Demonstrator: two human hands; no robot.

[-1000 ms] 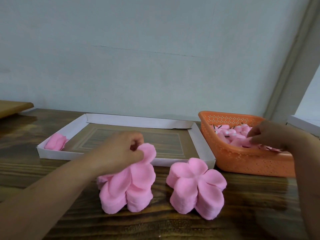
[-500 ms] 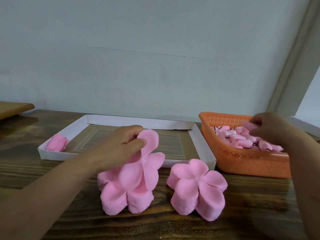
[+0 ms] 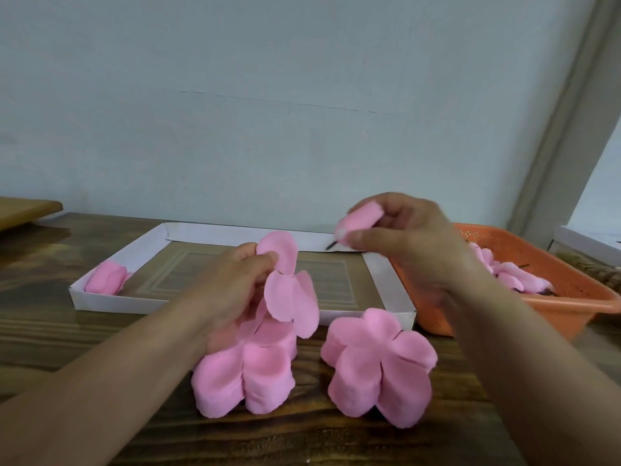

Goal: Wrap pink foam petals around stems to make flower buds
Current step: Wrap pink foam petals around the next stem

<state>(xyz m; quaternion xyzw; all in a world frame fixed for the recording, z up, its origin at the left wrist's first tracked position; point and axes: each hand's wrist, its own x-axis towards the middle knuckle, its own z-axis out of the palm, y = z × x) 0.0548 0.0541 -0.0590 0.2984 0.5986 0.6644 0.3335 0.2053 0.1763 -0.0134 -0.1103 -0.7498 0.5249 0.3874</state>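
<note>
The left hand [image 3: 232,290] pinches a petal sheet [image 3: 289,284] lifted just above the left stack [image 3: 245,375], at 6 o'clock on the table [image 3: 50,331]. The right hand [image 3: 413,247] grips a stemmed bud [image 3: 359,223] at 1 o'clock from the sheet, above the tray [image 3: 386,280]. The right stack [image 3: 379,364] stands at 5 o'clock. At 3 o'clock the basket [image 3: 554,307] holds more buds [image 3: 510,277]. One bud [image 3: 104,280] lies at the tray's 9 o'clock corner.

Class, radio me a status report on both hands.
Left hand pinches a petal sheet, lifted off its stack. Right hand holds a stemmed bud. Nothing between them.
</note>
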